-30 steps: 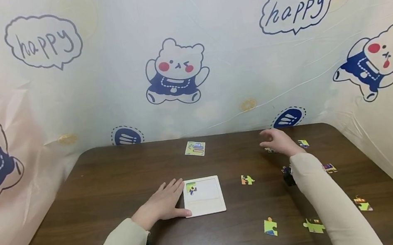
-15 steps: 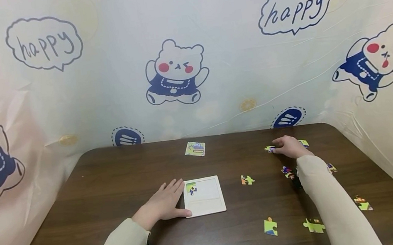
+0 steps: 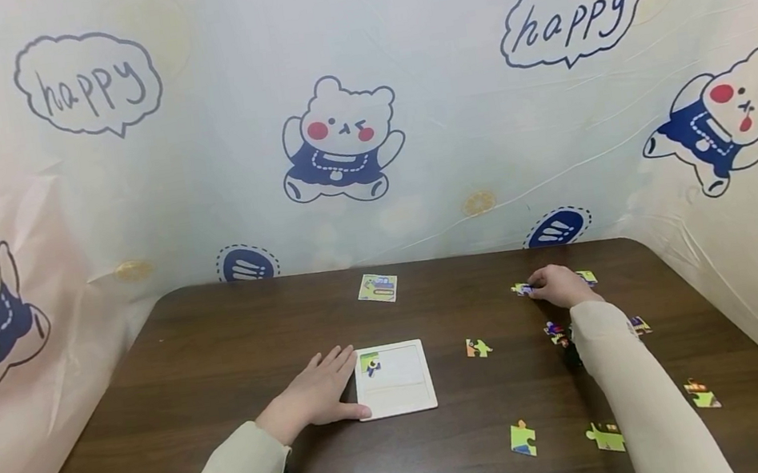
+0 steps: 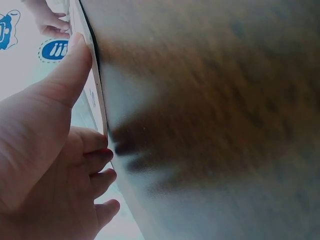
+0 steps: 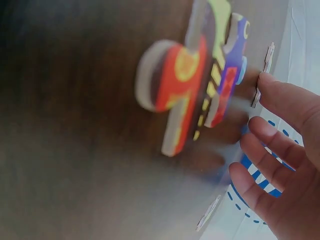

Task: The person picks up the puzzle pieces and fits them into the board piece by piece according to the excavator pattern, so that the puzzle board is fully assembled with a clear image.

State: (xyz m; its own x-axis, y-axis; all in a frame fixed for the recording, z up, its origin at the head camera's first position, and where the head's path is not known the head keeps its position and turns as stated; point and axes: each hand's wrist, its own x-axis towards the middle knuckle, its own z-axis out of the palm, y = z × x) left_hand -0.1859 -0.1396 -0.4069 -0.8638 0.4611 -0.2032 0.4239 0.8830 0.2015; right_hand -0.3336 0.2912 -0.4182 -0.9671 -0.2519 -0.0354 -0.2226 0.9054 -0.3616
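Note:
In the head view my left hand (image 3: 321, 390) lies with its fingers spread, at the left edge of a white puzzle tray (image 3: 413, 401). Its thumb rests on the tray's lower left corner. One puzzle piece (image 3: 370, 363) sits in the tray's upper left corner. Farther back, my right hand (image 3: 558, 286) reaches down to a green and blue puzzle piece (image 3: 521, 290) lying on the table. In the right wrist view, the thumb (image 5: 280, 95) touches that piece's edge, while the other fingers are loosely bent. The index fingertip is hard to make out.
Several more puzzle pieces lie around the right arm, among them an orange-green piece (image 3: 478, 348), a green piece (image 3: 522, 438) and one at the right (image 3: 701, 393). A square picture card (image 3: 378, 287) lies at the back. A printed cloth (image 3: 438, 139) hangs behind the brown table (image 3: 220, 348).
My right hand has come down from above the table onto the puzzle piece, shifting slightly right. During the last half second it has barely moved. The left hand has stayed put.

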